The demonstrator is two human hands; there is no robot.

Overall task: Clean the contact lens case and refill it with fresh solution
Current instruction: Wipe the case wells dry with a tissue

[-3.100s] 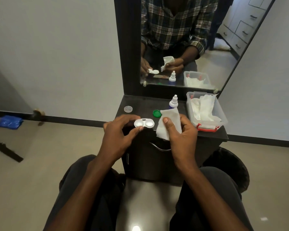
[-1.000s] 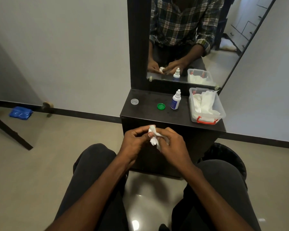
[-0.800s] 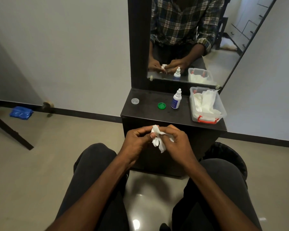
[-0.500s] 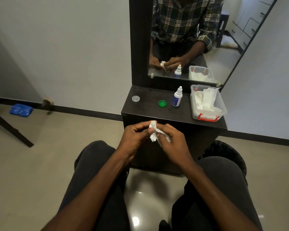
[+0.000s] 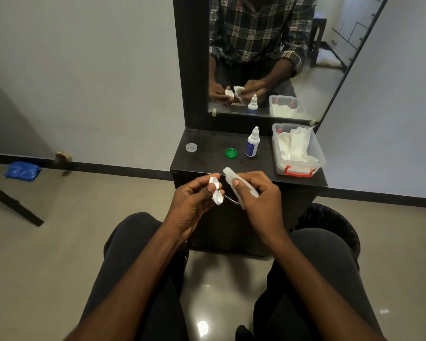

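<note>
White lens case (image 5: 216, 190) pinched in left hand (image 5: 192, 205), tilted on edge, caps off; green cap (image 5: 231, 153) & solution bottle (image 5: 251, 143) upright at 12 o'clock.

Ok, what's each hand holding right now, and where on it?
The left hand pinches the lens case around its upper well. The right hand holds a folded tissue, thumb pressed on its upper part.
</note>
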